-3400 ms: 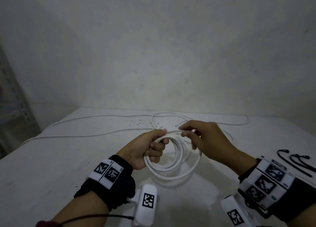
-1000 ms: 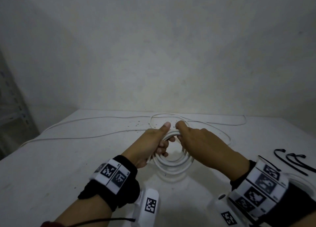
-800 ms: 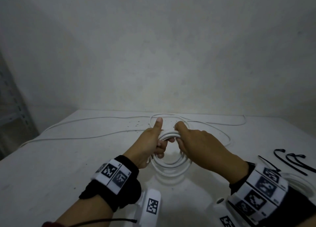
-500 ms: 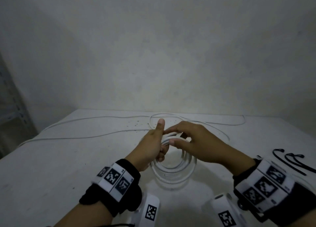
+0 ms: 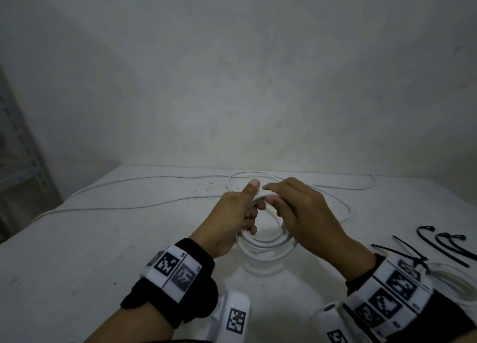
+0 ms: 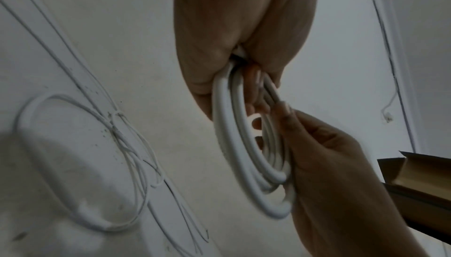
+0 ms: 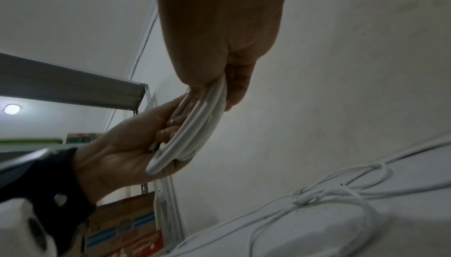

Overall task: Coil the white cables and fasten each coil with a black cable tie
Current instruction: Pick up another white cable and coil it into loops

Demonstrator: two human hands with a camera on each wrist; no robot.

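A white cable coil (image 5: pixel 265 244) of several loops hangs over the table between both hands. My left hand (image 5: pixel 247 203) grips the coil's top left, thumb up and fingers curled through the ring. My right hand (image 5: pixel 278 198) grips the top right, fingers laid over the strands. In the left wrist view the coil (image 6: pixel 246 155) runs from the left palm down to the right hand (image 6: pixel 329 164). The right wrist view shows the coil (image 7: pixel 195 126) edge on, pinched by both hands. Loose black cable ties (image 5: pixel 451 244) lie to the right.
Thin loose white cables (image 5: pixel 129 208) trail across the back of the white table (image 5: pixel 77 265), with a loop behind the hands. A tied coil (image 5: pixel 459 283) lies at the right edge. A metal shelf (image 5: pixel 15 162) and a cardboard box (image 7: pixel 127 228) stand left.
The right hand, which earlier held a loose strand out to the right, has come onto the coil's top. The coil has drawn into a smaller, tighter ring.
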